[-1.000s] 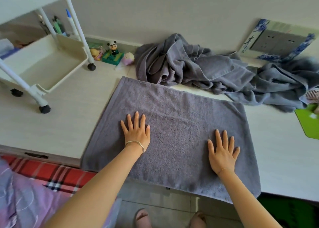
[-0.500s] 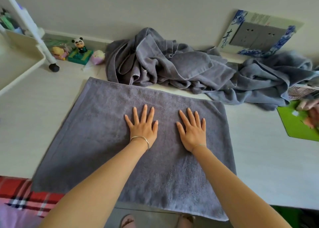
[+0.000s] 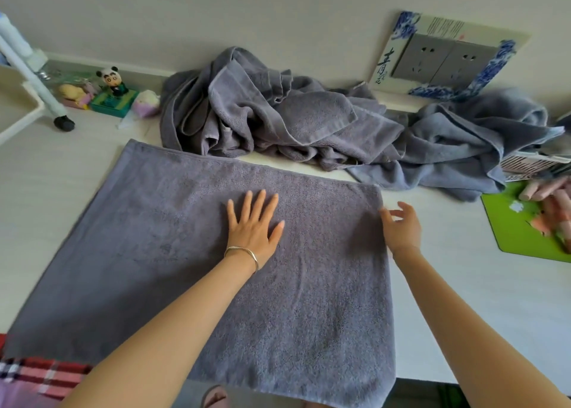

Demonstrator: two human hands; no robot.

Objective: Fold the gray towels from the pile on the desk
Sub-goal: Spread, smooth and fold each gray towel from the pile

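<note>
A gray towel lies spread flat in the middle of the pale surface, its near edge hanging over the front of it. The left hand rests palm down on the towel a little right of its centre, fingers straight and slightly fanned, pressing on the cloth without gripping it; a thin bracelet circles that wrist. The right hand sits at the towel's right edge near the far corner. Its fingers are loosely curved, apart and blurred, closed on nothing that shows, and the thumb tip is just at the hem. Behind the flat towel, against the wall, lies the pile of gray towels, crumpled and heaped, its front folds meeting the flat towel's far edge on the left. A bluer gray heap trails off from it to the right. A panda figurine stands on a green box left of the pile, near the black caster of a white rack. A socket plate with a blue-patterned frame is on the wall above the towels. A green board lies at the right edge of the view, well apart from the flat towel, and a red plaid cloth shows at the lower left.
</note>
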